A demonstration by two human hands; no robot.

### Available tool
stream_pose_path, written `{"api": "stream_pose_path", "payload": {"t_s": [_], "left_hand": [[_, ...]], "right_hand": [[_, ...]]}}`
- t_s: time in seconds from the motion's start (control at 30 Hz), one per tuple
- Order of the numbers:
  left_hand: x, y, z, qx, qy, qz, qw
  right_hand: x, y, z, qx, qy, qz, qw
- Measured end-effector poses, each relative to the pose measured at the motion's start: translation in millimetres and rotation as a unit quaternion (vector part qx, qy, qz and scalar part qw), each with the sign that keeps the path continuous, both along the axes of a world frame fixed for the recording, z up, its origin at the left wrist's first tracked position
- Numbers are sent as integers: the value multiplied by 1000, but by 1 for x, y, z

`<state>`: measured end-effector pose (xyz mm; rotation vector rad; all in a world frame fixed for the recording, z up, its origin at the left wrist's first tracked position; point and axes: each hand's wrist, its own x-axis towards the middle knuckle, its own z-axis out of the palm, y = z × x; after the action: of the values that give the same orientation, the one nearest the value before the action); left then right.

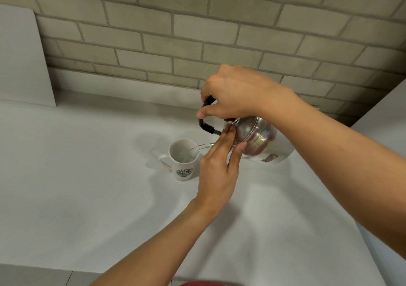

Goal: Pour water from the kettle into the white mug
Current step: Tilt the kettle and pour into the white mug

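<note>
A shiny steel kettle [261, 140] with a black handle is tilted to the left above the white counter. My right hand [232, 94] is closed around that handle from above. My left hand [217, 171] presses its fingertips against the kettle's lid, fingers stretched out. A thin stream of water runs from the spout into the white mug [183, 160], which stands upright just left of the kettle, its handle pointing left and a green logo on its front. Some water lies in the mug's bottom. The spout itself is hidden behind my left fingers.
The white counter [87, 164] runs back to a grey brick wall [197, 32]. A white panel [22, 57] leans against the wall at the far left. Another white surface [386, 118] rises at the right edge.
</note>
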<state>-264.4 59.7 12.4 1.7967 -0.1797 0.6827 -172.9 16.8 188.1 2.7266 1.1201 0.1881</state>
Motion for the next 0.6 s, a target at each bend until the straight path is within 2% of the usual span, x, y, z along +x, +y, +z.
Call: {"api": "stream_pose_path", "payload": {"t_s": [0.6], "left_hand": [[0, 2, 1, -3, 9, 0, 1000]], "right_hand": [[-3, 5, 1, 0, 10, -7, 1000]]}}
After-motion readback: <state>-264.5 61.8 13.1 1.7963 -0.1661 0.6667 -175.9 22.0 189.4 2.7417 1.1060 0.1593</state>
